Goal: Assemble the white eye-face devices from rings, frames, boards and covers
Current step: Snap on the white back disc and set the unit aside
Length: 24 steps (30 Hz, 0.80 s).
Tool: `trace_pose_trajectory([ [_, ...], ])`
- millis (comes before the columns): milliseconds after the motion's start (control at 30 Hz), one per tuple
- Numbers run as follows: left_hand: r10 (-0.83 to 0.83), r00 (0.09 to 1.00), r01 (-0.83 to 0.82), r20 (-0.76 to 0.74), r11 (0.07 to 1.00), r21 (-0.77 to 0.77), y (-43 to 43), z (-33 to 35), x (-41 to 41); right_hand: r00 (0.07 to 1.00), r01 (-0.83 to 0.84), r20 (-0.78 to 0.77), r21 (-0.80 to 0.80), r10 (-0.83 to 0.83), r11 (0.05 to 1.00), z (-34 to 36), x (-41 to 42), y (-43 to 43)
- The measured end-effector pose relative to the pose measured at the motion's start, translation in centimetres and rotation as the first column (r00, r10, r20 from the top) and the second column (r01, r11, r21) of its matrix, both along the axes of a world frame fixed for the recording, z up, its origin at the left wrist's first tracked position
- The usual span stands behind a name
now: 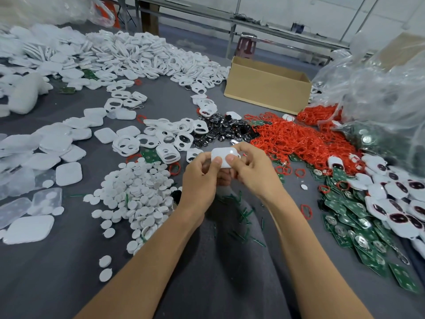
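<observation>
My left hand and my right hand both grip one white device above the grey table, thumbs pressed on its smooth white back cover. Its underside is hidden by my fingers. White two-hole frames lie just beyond my hands. Red rings form a heap to the right. Green boards spread at the right front. White square covers lie at the left. Finished devices with dark eyes are piled at the far right.
White round discs are heaped left of my left arm. Black shiny parts lie behind the frames. A cardboard box stands at the back right. Clear plastic bags bulge at the right. Green offcuts litter the table between my arms.
</observation>
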<state>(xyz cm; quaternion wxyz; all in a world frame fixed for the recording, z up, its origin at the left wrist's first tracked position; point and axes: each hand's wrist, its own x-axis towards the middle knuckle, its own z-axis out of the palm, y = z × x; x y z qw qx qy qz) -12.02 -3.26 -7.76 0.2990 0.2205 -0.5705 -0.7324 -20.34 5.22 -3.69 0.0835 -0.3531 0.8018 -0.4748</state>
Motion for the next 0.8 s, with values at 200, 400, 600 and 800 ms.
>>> trace_pose_trajectory([
  [200,-0.015,0.995,0.034,-0.094,0.978,0.205,-0.6,0.1,0.1,0.985,-0.050,-0.164,-0.017,0.046,0.999,0.7,-0.3,0.8],
  [400,0.031,0.993,-0.010,-0.117,0.985,0.173,-0.8,0.4,0.1,0.979,-0.027,0.196,-0.167,0.060,0.986,1.0,-0.5,1.0],
  [600,0.082,0.994,-0.079,-0.072,0.996,0.046,-0.8,0.5,0.4,0.885,-0.100,0.446,-0.104,0.137,0.990,0.7,0.1,0.9],
  [800,0.087,0.993,-0.082,-0.080,0.995,0.058,-0.9,0.4,0.3,0.913,-0.078,0.393,-0.097,0.110,0.992,0.7,0.8,0.6],
])
